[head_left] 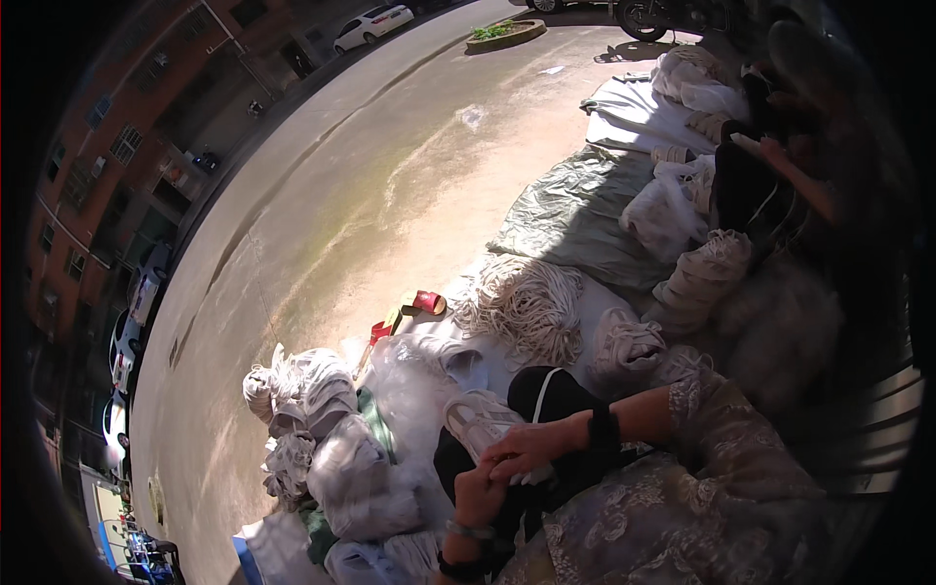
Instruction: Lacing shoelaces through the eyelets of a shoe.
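On my lap, over dark cloth, lies a white lace-up shoe upper [478, 419]. My left hand [478, 497] is closed at its near end, with the fingers partly hidden. Lying across it, my right hand [531, 448] has its fingers bent down onto the same end of the upper. A bit of white shows under the right palm; whether it is lace or upper I cannot tell. A loose white shoelace [548, 383] loops over the dark cloth just beyond my right hand. Farther out sits a big heap of white laces [526, 307].
Bundled white shoe uppers [327, 390] and filled plastic bags [361, 483] lie to the left. A rolled bundle [629, 341] is ahead of my right arm. A red can-like object [429, 302] lies beyond. A green-grey sheet [570, 210] stretches toward another person [819, 146] seated at right.
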### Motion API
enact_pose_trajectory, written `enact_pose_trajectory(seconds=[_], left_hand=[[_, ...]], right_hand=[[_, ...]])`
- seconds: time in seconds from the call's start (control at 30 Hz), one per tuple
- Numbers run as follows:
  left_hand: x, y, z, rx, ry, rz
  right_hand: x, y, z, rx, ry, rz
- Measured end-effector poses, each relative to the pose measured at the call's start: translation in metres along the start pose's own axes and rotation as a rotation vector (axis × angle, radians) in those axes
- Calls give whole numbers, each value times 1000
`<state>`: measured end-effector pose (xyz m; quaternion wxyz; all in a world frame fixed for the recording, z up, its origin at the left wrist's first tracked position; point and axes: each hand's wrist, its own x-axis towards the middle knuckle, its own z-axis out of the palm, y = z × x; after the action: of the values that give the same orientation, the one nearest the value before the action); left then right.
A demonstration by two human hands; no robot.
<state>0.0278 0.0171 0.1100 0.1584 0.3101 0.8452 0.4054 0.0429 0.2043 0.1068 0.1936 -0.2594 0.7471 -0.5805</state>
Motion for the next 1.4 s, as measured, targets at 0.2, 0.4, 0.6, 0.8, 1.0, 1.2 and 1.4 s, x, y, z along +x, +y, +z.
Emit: enact_pose_trajectory(seconds=[0.2, 0.4, 0.6, 0.8, 1.0, 1.2, 1.4], left_hand=[[-1, -13, -1, -56, 47, -92], [-10, -25, -8, -332, 93, -354], [-9, -36, -2, -412, 104, -377], [-1, -37, 6, -405, 95, -365], [22, -24, 17, -124, 119, -128], [38, -31, 29, 91, 115, 98], [25, -47, 27, 145, 175, 50]], right_hand=[[-29, 34, -27, -279, 336, -17], [-49, 75, -73, -262, 665, 217], [-59, 119, -111, -661, 972, 486], [-47, 156, -106, -912, 901, 475], [17, 47, -11, -174, 331, -99], [7, 42, -18, -275, 259, -78], [20, 60, -15, -7, 166, 107]])
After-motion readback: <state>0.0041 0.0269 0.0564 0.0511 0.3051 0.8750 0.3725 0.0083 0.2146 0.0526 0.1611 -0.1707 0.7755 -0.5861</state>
